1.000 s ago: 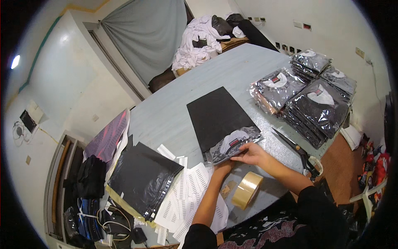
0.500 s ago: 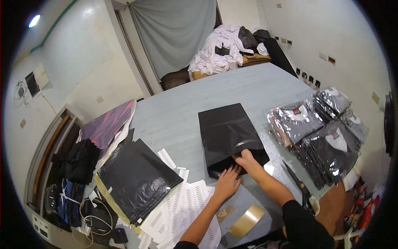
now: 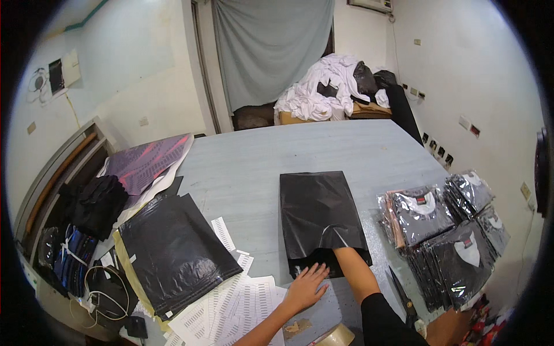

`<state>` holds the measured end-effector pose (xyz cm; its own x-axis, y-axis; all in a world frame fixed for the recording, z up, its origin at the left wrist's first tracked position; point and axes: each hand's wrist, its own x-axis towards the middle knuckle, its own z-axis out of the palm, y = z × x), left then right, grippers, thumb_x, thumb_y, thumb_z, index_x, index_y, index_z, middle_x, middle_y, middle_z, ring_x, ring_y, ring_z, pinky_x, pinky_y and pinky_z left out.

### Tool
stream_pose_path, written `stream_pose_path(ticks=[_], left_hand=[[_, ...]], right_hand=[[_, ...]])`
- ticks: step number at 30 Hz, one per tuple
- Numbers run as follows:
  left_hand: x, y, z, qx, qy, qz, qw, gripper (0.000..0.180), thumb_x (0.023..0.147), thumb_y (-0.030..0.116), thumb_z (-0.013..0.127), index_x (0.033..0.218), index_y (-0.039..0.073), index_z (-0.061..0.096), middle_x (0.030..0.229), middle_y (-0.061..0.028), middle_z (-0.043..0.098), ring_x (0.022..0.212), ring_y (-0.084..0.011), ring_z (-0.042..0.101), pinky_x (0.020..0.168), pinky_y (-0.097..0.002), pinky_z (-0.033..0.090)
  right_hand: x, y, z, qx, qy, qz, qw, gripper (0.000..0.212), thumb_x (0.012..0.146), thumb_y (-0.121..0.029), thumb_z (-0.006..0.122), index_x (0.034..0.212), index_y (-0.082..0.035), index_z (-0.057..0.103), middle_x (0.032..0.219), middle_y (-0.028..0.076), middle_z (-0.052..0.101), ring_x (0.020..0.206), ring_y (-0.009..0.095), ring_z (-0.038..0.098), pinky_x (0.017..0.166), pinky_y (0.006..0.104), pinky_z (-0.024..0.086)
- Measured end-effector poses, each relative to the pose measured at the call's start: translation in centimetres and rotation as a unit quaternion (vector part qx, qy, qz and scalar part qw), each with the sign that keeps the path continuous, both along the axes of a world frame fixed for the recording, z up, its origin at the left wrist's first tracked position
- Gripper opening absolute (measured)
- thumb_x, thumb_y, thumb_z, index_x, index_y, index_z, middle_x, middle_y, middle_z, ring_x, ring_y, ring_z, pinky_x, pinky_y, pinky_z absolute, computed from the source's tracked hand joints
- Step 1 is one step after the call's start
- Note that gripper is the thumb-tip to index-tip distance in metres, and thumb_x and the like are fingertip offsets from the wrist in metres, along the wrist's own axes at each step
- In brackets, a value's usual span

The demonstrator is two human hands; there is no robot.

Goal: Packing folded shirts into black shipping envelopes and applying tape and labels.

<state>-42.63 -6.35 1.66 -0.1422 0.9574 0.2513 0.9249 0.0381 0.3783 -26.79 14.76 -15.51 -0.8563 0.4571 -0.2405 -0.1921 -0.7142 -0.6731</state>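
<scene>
A black plastic mailing bag lies flat on the table, its open end toward me. My right forearm reaches into that opening, and the hand is hidden under the upper layer, which bulges over it. Whether those fingers grip anything is out of sight. My left hand rests palm down with fingers spread, its fingertips on the lower lip of the bag's mouth.
Stacked black bags and printed label sheets lie at left. Clear-wrapped folded shirts are piled at right, with black scissors beside them. A tape roll sits at the near edge of the table.
My right hand has slid from the bag's mouth deeper inside, out of sight. My left hand stays at the lower lip. The view has shifted, so the table's far part appears lower.
</scene>
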Motion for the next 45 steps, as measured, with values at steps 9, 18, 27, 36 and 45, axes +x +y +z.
stream_pose_path(ticks=[9,18,27,36,45], left_hand=[[0.0,-0.6,-1.0,0.001,0.033,-0.004,0.999,0.051,0.090,0.037,0.040,0.133,0.009,0.035,0.138,-0.0137,0.034,0.128,-0.0311,0.031,0.104,-0.0416,0.025],[0.4,0.7,-0.9,0.024,0.056,-0.014,0.998,0.048,0.087,0.033,0.046,0.128,0.007,0.043,0.131,-0.0144,0.043,0.124,-0.0309,0.037,0.101,-0.0397,0.031],[-5.9,-1.4,2.8,0.164,-0.278,0.230,0.918,0.035,0.081,0.028,0.060,0.104,0.002,0.058,0.088,-0.0138,0.064,0.080,-0.0244,0.062,0.070,-0.0343,0.048],[-9.4,2.0,-0.1,0.079,-0.249,0.363,0.894,0.055,0.072,0.023,0.069,0.117,-0.001,0.048,0.079,-0.0169,0.063,0.076,-0.0279,0.062,0.069,-0.0363,0.049],[-16.4,1.2,11.5,0.242,-0.729,0.078,0.635,0.039,0.078,-0.001,0.054,0.117,0.004,0.052,0.100,-0.0106,0.060,0.082,-0.0193,0.059,0.074,-0.0326,0.051]], right_hand=[[-3.0,1.1,2.9,0.166,-0.020,0.152,0.974,0.025,0.089,-0.013,0.046,0.110,0.000,0.053,0.100,0.012,0.061,0.089,0.024,0.059,0.080,0.0355,0.050],[-11.3,-2.1,19.1,0.199,-0.050,0.251,0.946,0.027,0.088,-0.014,0.048,0.108,0.003,0.054,0.095,0.013,0.063,0.085,0.022,0.061,0.078,0.0334,0.051],[-2.5,-2.1,22.4,0.460,-0.194,0.107,0.860,0.022,0.082,-0.018,0.053,0.093,0.001,0.061,0.081,0.014,0.064,0.070,0.017,0.063,0.058,0.0285,0.053],[-3.0,4.9,15.9,0.515,-0.331,-0.118,0.782,0.049,0.070,-0.019,0.069,0.113,-0.004,0.050,0.084,0.014,0.061,0.077,0.026,0.060,0.068,0.0364,0.047],[-4.8,3.5,31.9,0.353,0.041,-0.143,0.924,0.029,0.078,-0.002,0.058,0.107,-0.002,0.057,0.087,0.006,0.060,0.078,0.012,0.055,0.073,0.0219,0.042]])
